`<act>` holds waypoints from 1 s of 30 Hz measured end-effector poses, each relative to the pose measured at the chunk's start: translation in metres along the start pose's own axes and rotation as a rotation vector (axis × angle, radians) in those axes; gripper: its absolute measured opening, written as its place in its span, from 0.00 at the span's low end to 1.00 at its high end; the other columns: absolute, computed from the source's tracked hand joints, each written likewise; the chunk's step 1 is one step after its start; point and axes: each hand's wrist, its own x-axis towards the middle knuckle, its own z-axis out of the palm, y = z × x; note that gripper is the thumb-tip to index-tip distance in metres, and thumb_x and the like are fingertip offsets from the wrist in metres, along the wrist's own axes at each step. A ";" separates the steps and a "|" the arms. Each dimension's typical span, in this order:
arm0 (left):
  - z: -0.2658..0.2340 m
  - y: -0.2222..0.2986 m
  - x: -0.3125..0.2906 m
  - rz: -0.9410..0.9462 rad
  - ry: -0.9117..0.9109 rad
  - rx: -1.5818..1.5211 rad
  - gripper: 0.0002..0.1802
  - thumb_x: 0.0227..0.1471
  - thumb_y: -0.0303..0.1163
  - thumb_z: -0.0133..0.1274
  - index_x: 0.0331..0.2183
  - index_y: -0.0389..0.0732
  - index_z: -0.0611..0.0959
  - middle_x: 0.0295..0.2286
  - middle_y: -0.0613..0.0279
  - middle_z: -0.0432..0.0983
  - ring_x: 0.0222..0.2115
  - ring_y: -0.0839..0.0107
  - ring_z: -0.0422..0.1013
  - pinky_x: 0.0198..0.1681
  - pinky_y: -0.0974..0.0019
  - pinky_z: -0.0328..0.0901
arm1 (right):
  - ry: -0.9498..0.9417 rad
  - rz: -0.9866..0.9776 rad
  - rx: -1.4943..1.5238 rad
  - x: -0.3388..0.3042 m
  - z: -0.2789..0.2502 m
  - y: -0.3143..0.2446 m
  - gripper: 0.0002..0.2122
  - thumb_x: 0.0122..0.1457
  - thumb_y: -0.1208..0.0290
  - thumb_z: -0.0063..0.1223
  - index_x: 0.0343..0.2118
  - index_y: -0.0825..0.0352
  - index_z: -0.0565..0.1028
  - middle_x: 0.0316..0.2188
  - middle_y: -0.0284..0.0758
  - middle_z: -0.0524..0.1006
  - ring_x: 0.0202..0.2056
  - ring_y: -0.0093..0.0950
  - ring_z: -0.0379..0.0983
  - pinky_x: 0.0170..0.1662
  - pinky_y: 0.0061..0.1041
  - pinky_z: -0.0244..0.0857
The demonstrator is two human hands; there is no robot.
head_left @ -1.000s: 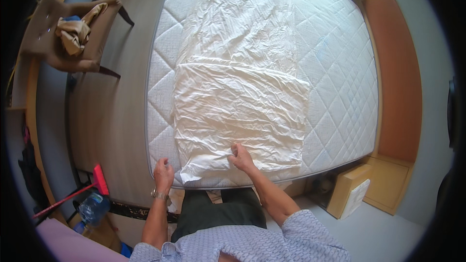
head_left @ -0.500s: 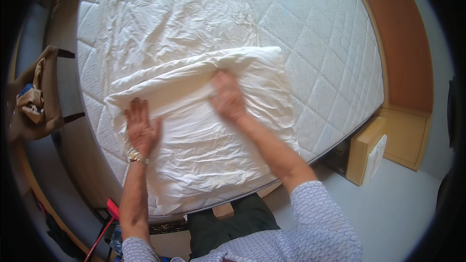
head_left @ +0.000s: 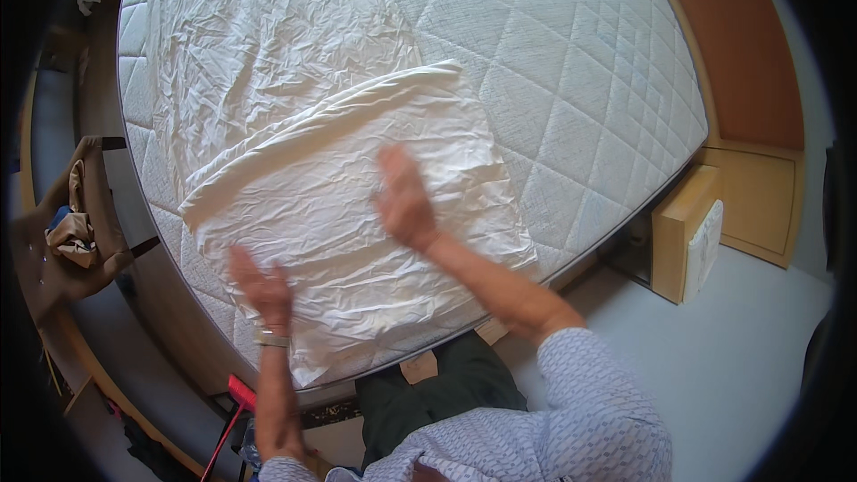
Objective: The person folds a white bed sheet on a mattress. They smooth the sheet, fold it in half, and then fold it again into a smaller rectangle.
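Note:
A wrinkled white sheet (head_left: pixel 357 250) covers the left part of the mattress (head_left: pixel 571 80). Across it, from left to upper right, runs a thick folded ridge (head_left: pixel 295 129); beyond this the cloth lies in a single crumpled spread. Over the near left part of the sheet is my left hand (head_left: pixel 262 287), fingers stretched out, a watch on its wrist. My right hand (head_left: pixel 404 198) is over the middle, on the near side of the ridge, its fingers extended and smeared by motion. Neither hand holds anything; whether they touch the cloth I cannot tell.
A brown chair (head_left: pixel 85 241) with clothes on it stands left of the bed. A red-headed broom (head_left: pixel 241 393) leans near the bed's near left corner. At the right are a wooden cabinet (head_left: pixel 683 236) and a brown headboard (head_left: pixel 754 45).
Both hands have come off the folded ridge and back toward me. The ridge now looks flatter and narrower. The whole view has shifted, with the bed turned slightly.

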 end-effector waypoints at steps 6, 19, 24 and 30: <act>0.050 0.089 -0.059 0.087 -0.343 -0.066 0.42 0.57 0.42 0.60 0.68 0.39 0.68 0.72 0.40 0.52 0.74 0.43 0.46 0.76 0.35 0.36 | -0.172 -0.003 -0.156 -0.085 0.011 0.039 0.31 0.62 0.64 0.62 0.67 0.69 0.69 0.68 0.48 0.66 0.71 0.50 0.59 0.74 0.52 0.51; -0.073 -0.090 -0.134 -0.102 0.046 0.273 0.41 0.65 0.39 0.53 0.71 0.32 0.58 0.72 0.39 0.51 0.74 0.45 0.47 0.75 0.37 0.37 | -0.033 0.240 -0.598 -0.126 -0.090 0.039 0.34 0.65 0.65 0.58 0.71 0.73 0.60 0.71 0.50 0.62 0.74 0.45 0.53 0.78 0.46 0.44; 0.007 0.075 -0.140 0.001 -0.208 -0.296 0.39 0.58 0.31 0.58 0.68 0.31 0.66 0.70 0.37 0.56 0.73 0.45 0.50 0.76 0.39 0.40 | -0.213 0.064 0.131 -0.181 0.058 -0.102 0.29 0.59 0.73 0.58 0.65 0.72 0.69 0.66 0.50 0.69 0.71 0.50 0.60 0.75 0.49 0.50; -0.002 0.010 -0.213 -0.161 -0.313 0.178 0.43 0.56 0.37 0.58 0.68 0.32 0.64 0.73 0.41 0.51 0.75 0.43 0.44 0.76 0.39 0.36 | -0.257 0.187 -0.388 -0.240 -0.053 0.033 0.33 0.61 0.63 0.63 0.68 0.68 0.66 0.69 0.48 0.64 0.72 0.49 0.57 0.74 0.53 0.48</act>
